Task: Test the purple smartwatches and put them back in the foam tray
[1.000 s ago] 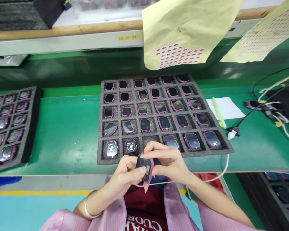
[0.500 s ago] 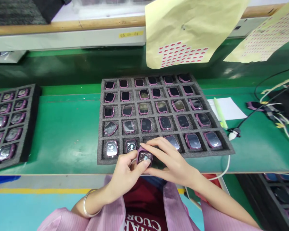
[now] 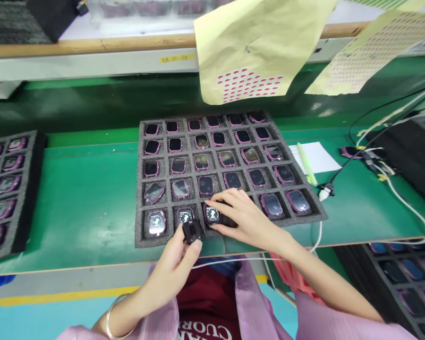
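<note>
In my right hand [image 3: 242, 215] is a smartwatch [image 3: 211, 215] with a purple frame and a lit dial. The fingers grip it by its edges at a front-row cell of the grey foam tray [image 3: 230, 229]. My left hand [image 3: 177, 264] pinches a small black square block [image 3: 193, 231] between thumb and fingers, just in front of the tray. A white cable [image 3: 226, 260] runs from near that hand along the table edge. Two lit watches, one at the front left corner [image 3: 157, 222] and one partly behind the block [image 3: 185, 215], lie in their cells.
A second foam tray [image 3: 31, 189] of purple watches stands at the left. To the right are white paper [image 3: 320, 158], a green pen-like stick [image 3: 306, 163] and tangled cables [image 3: 378, 163]. Yellow sheets [image 3: 248, 52] hang from the shelf; another tray [image 3: 403, 283] sits low at right.
My hands have separated. The right hand has carried the lit watch forward to the tray's front row, while the left keeps the black block, now in plain sight. The whole view has shifted slightly.
</note>
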Demonstrator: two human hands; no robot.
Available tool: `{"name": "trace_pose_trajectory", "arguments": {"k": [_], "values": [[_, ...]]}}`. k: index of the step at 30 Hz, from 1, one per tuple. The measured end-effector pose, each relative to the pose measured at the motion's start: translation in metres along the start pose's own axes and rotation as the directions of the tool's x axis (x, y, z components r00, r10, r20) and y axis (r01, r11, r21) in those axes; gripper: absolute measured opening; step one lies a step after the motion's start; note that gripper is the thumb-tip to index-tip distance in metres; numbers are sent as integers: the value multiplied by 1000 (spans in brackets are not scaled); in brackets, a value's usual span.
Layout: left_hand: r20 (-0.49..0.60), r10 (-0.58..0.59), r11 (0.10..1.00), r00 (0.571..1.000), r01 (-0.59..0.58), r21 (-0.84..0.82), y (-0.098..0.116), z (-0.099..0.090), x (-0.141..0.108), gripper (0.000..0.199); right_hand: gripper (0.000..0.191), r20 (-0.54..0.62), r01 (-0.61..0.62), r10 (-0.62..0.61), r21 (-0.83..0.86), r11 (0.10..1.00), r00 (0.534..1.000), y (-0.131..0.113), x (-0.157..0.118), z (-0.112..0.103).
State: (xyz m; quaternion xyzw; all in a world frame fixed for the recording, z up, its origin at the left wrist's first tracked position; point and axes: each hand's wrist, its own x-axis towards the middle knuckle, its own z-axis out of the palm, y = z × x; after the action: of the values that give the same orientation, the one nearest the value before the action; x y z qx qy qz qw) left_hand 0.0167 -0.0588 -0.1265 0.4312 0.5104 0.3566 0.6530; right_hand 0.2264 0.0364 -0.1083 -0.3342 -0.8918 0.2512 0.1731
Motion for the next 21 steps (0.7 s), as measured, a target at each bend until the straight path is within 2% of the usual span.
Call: {"name": "trace_pose_trajectory", "arguments": {"k": [3, 7, 9, 12, 14, 17, 21], "values": [[99, -21, 997, 995, 28, -70, 7, 7, 7, 33, 37, 107, 5, 13, -170, 986, 994, 0, -10, -18], [258, -5, 988, 966, 44, -145, 15, 23, 30, 30, 35, 223, -33, 112, -333, 943, 968, 8, -22, -40], [280, 25, 989, 960, 18, -149, 17, 31, 39, 29, 40, 257, -45, 141, -346, 937, 956, 10, -24, -40], [254, 59, 995, 965, -37, -89, 16, 35, 43, 23, 40, 252, -60, 153, -344, 937, 956, 8, -25, -29], [234, 41, 998, 971, -31, -45, 14, 31, 38, 17, 39, 237, -53, 137, -329, 943, 962, 4, -26, -19], [251, -32, 999, 967, 40, -24, 14, 21, 27, 15, 40, 185, -47, 102, -277, 960, 977, -1, -32, -11], [348, -104, 991, 932, 128, -44, 19, 11, 25, 21, 39, -82, -96, 86, -131, 987, 993, -4, -38, -19]]}}
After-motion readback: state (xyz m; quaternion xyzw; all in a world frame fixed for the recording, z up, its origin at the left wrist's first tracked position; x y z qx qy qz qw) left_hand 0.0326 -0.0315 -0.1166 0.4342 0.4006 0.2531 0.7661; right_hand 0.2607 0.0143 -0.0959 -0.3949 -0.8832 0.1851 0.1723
